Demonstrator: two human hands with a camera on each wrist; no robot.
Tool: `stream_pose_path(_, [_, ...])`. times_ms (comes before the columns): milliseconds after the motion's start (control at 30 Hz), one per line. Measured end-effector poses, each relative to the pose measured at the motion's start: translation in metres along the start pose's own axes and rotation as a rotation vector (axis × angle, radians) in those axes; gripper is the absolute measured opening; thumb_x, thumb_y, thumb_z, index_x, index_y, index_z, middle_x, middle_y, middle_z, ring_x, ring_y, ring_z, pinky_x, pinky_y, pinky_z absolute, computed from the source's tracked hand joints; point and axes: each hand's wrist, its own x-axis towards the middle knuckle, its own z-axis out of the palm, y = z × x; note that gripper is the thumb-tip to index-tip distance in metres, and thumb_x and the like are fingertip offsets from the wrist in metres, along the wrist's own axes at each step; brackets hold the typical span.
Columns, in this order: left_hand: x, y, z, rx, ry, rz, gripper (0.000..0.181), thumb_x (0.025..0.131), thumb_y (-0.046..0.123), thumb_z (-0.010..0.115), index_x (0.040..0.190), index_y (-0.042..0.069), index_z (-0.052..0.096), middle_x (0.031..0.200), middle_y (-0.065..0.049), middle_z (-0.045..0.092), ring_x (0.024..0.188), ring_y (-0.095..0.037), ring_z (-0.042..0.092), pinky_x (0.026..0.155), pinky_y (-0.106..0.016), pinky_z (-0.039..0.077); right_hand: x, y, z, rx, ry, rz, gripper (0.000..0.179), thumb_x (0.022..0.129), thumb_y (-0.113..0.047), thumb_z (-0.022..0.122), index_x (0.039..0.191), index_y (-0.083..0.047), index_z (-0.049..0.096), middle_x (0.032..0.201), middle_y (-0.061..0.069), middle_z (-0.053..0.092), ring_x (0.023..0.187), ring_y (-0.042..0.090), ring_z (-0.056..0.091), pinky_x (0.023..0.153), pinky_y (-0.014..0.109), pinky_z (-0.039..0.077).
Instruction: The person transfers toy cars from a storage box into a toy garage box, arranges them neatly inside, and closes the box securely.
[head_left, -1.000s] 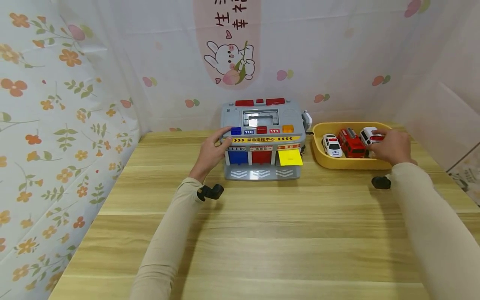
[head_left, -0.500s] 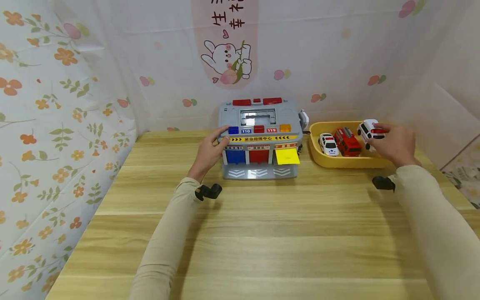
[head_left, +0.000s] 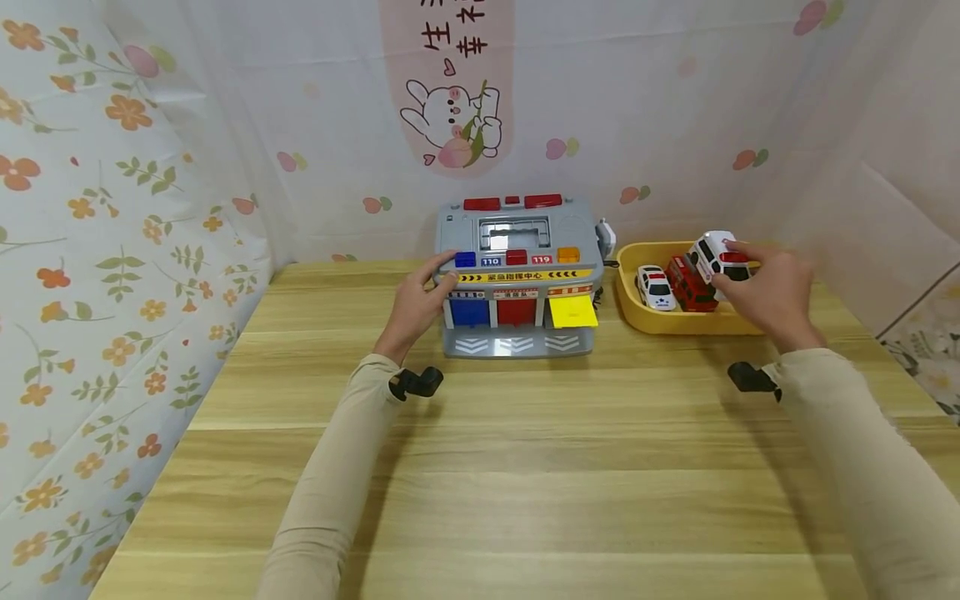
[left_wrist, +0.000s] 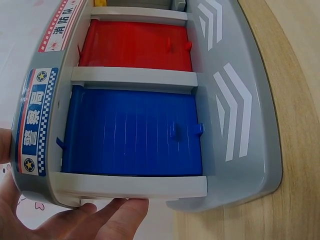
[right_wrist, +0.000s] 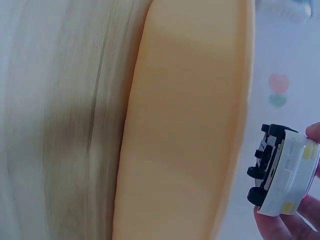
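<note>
My left hand (head_left: 412, 310) grips the left end of a grey toy emergency station (head_left: 517, 343), with fingers over its top corner and others along its side wall. In the left wrist view the station's blue door (left_wrist: 135, 132) and red door (left_wrist: 137, 47) are both down; a yellow door (head_left: 573, 312) at the right end is swung up. My right hand (head_left: 780, 292) pinches a white toy ambulance (head_left: 707, 252), tilted and raised over the tray, its black wheels showing in the right wrist view. It partly covers a red toy fire engine (head_left: 690, 287).
A yellow tray (head_left: 675, 325) stands to the right of the station, holding the fire engine and a white toy police car (head_left: 657, 290). Behind is a wall covered with printed cloth (head_left: 315, 167). The wooden table (head_left: 525, 467) stretches out in front.
My right hand has lifted the ambulance from the tray's right side and moved it left, over the fire engine. My left hand has stayed on the station.
</note>
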Motion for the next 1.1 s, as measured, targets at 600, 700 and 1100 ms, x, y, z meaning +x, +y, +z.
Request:
stream_pose_path(600, [0.002, -0.001, -0.002, -0.015, -0.015, -0.001, 0.045, 0.101, 0.043, 0.053, 0.145, 0.039, 0.051, 0.145, -0.010, 0.052, 0.109, -0.027, 0.062, 0.079, -0.043, 0.053, -0.032, -0.046, 0.013, -0.044, 0.071, -0.197, 0.051, 0.085, -0.021, 0.073, 0.130, -0.001, 0.065, 0.112, 0.034, 0.064, 0.090, 0.043, 0.057, 0.077, 0.042, 0.030])
stream_pose_path(700, [0.001, -0.001, -0.002, -0.010, -0.016, 0.001, 0.045, 0.101, 0.044, 0.053, 0.146, 0.039, 0.051, 0.151, -0.008, 0.049, 0.117, -0.029, 0.062, 0.079, -0.038, 0.053, -0.038, -0.050, 0.015, -0.041, 0.077, -0.247, 0.049, 0.083, -0.021, 0.074, 0.127, 0.001, 0.067, 0.105, 0.033, 0.064, 0.087, 0.041, 0.054, 0.075, 0.041, 0.029])
stream_pose_path(1100, [0.000, -0.001, 0.000, -0.021, -0.030, -0.015, 0.046, 0.102, 0.043, 0.052, 0.147, 0.038, 0.049, 0.160, -0.006, 0.040, 0.133, -0.034, 0.055, 0.094, -0.047, 0.054, -0.062, -0.067, 0.025, -0.011, 0.062, -0.303, 0.048, 0.080, -0.017, 0.075, 0.124, 0.000, 0.069, 0.112, 0.031, 0.068, 0.088, 0.042, 0.061, 0.076, 0.047, 0.042])
